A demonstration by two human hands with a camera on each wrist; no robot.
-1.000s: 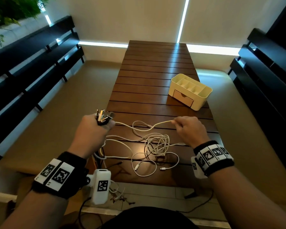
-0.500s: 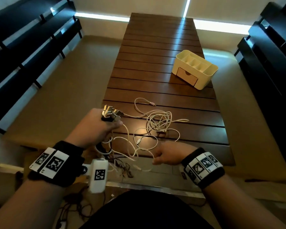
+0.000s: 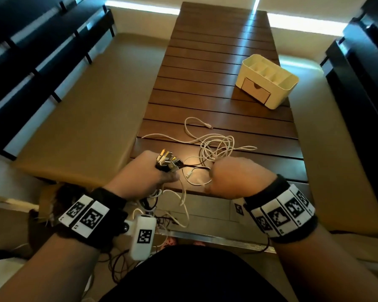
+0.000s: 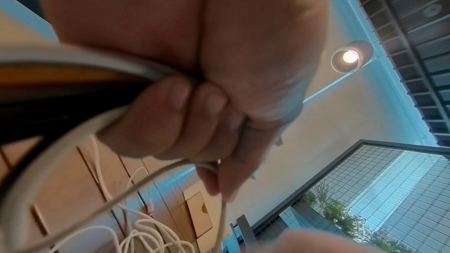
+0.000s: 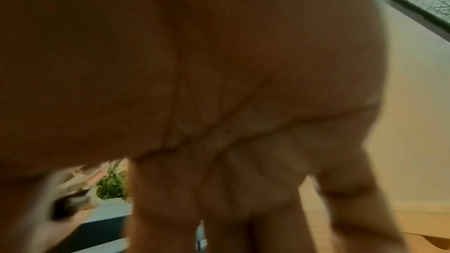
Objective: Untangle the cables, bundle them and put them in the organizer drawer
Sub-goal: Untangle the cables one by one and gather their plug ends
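Note:
My left hand (image 3: 159,173) grips a bunch of cable plugs (image 3: 167,160) that stick up out of the fist, just above the near edge of the table. In the left wrist view its fingers (image 4: 185,107) curl round white cables (image 4: 73,138). A tangle of white cables (image 3: 218,147) lies on the table beyond both hands, and some loops hang off the near edge. My right hand (image 3: 231,177) is blurred beside the tangle. Its fingers (image 5: 243,199) hang fairly straight and I see no grip. The cream organizer (image 3: 286,92) has its wooden drawer (image 3: 256,91) closed.
The slatted brown table (image 3: 205,51) runs away from me, with the organizer at its right side. Padded benches (image 3: 85,105) with dark backrests flank it left and right. Thin dark wires (image 3: 162,221) lie below the near table edge.
My right hand drew a cable towards me off the table edge, then came back up beside the left hand at the tangle. The left hand kept its grip on the plugs.

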